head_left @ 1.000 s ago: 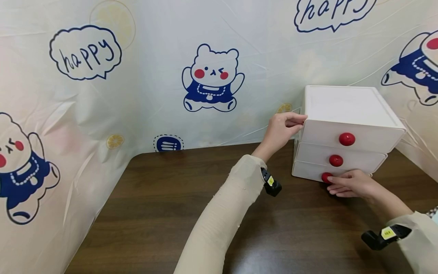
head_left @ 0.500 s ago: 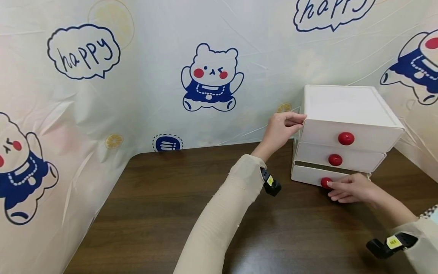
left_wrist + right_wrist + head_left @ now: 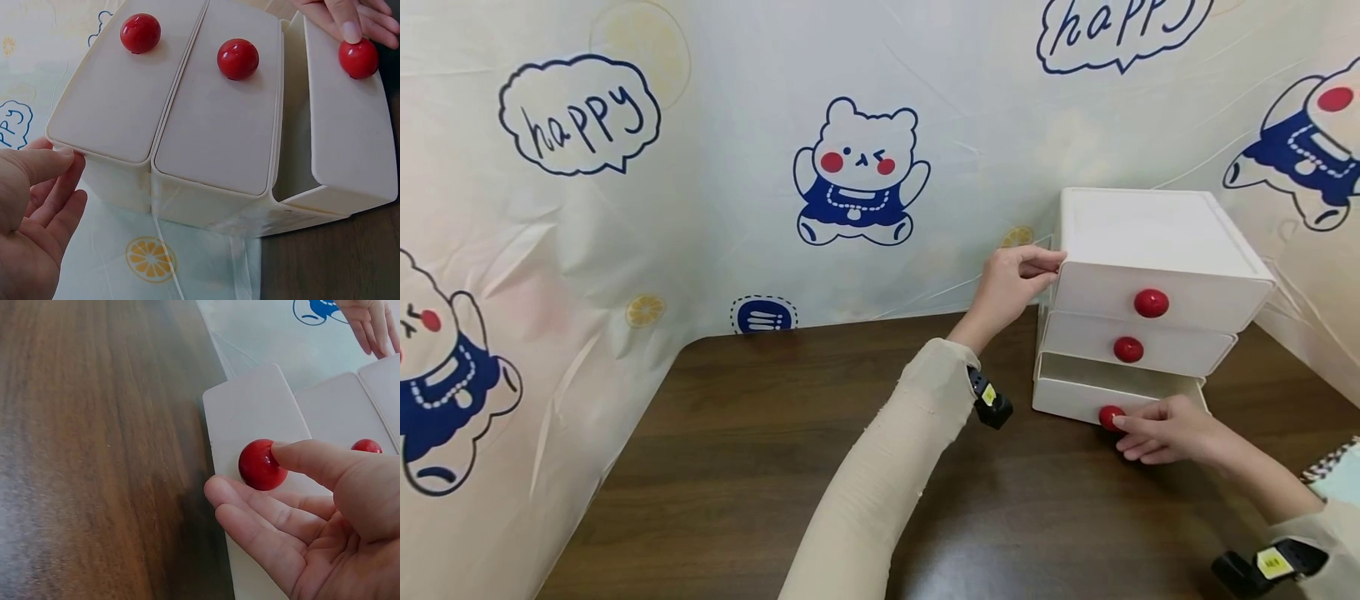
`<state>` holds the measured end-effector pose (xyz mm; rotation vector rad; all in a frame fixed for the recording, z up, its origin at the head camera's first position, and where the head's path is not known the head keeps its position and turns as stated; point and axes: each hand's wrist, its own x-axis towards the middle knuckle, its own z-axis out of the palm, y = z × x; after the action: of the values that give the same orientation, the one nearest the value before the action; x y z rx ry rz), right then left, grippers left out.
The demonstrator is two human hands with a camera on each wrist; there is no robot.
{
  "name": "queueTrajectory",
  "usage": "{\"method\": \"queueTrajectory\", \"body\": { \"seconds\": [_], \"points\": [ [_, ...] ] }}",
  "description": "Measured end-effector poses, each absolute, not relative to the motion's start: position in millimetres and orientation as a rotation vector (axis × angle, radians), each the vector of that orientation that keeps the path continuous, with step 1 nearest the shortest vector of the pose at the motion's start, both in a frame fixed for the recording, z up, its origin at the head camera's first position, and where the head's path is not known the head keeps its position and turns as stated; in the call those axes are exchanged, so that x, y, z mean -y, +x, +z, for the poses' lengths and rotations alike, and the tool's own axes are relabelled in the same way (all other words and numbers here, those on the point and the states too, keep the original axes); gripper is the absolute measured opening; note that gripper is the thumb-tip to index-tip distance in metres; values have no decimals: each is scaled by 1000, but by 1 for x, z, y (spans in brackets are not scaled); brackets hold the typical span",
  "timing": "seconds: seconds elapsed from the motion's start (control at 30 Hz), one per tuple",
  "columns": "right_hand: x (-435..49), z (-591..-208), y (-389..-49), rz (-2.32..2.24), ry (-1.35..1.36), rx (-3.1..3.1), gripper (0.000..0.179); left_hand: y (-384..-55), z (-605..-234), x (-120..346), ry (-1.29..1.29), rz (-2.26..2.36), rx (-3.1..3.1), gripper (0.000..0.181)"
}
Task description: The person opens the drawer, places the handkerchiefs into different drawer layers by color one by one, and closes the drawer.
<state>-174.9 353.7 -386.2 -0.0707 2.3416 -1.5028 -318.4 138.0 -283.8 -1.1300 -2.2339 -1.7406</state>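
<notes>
A white three-drawer storage box [image 3: 1157, 229] stands at the right of the table, each drawer bearing a round red knob. My left hand [image 3: 1009, 287] holds its upper left front corner; in the left wrist view the thumb [image 3: 53, 164] lies along the edge, with the other fingers by the side wall. Down at the front, my right hand [image 3: 1176, 433] pinches the knob [image 3: 262, 464] of the bottom drawer [image 3: 1071, 398] between thumb and fingers. That drawer is partly pulled out, and the visible part of its inside looks bare. The middle drawer [image 3: 219, 125] and the top drawer [image 3: 125, 94] are closed.
A dark brown wooden table [image 3: 790, 467] stretches to the left and front of the box. Behind it hangs a pale cloth [image 3: 737, 167] printed with bears and "happy" bubbles. A black strap-mounted device [image 3: 990, 402] sits on each wrist.
The bottom drawer has slid out toward me from its closed position, my right hand moving with its knob. My left hand has kept its place at the box corner.
</notes>
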Motion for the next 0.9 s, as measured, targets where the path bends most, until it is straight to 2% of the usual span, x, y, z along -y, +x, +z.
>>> {"method": "queueTrajectory", "body": {
  "seconds": [0.9],
  "points": [
    [-334,-386,-140,-1469,-63,-2361,42,-318,-286,-139,-1111,-1767,2225,25]
  ]
}}
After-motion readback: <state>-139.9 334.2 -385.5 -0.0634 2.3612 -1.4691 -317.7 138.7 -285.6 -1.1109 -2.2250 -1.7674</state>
